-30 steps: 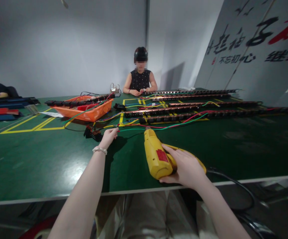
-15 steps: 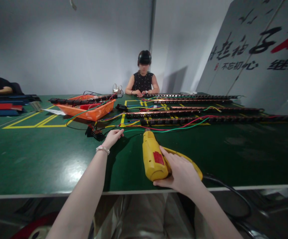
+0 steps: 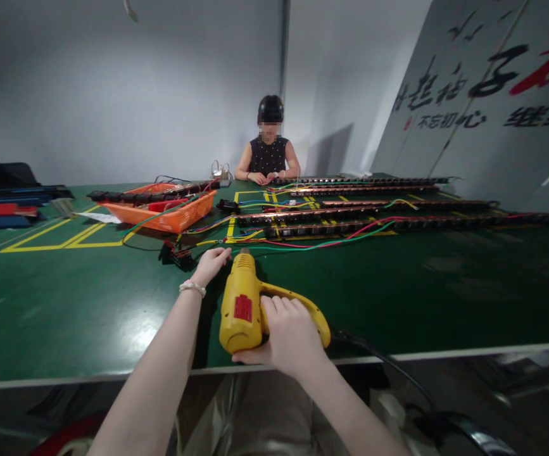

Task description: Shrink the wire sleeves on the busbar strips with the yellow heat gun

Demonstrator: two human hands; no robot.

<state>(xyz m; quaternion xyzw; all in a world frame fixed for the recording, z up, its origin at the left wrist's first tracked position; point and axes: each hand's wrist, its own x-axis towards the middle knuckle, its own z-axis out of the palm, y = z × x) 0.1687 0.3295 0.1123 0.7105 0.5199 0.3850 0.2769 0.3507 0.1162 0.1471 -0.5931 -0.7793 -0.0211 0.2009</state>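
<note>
My right hand (image 3: pixel 293 332) is wrapped round the handle of a yellow heat gun (image 3: pixel 242 310), whose nozzle points away from me over the green table. The gun's nozzle sits just right of the fingertips of my left hand (image 3: pixel 211 266). That hand is closed in a pinch, and a green wire (image 3: pixel 283 249) runs off to the right from its fingertips; the pinched end is hidden. Close to my left hand lie a black connector bundle (image 3: pixel 175 255) and a short yellow wire (image 3: pixel 206 243).
An orange basket (image 3: pixel 160 218) with wired strips across it stands at the left. Several long dark strips (image 3: pixel 331 228) with coloured wires lie across the table (image 3: pixel 397 291). Opposite sits a person (image 3: pixel 268 155). The gun's black cable (image 3: pixel 388 361) hangs over the front edge.
The heat gun has moved left in my right hand, bringing its nozzle close to my left fingertips. My left hand stays pinched at nearly the same spot. The view has shifted slightly.
</note>
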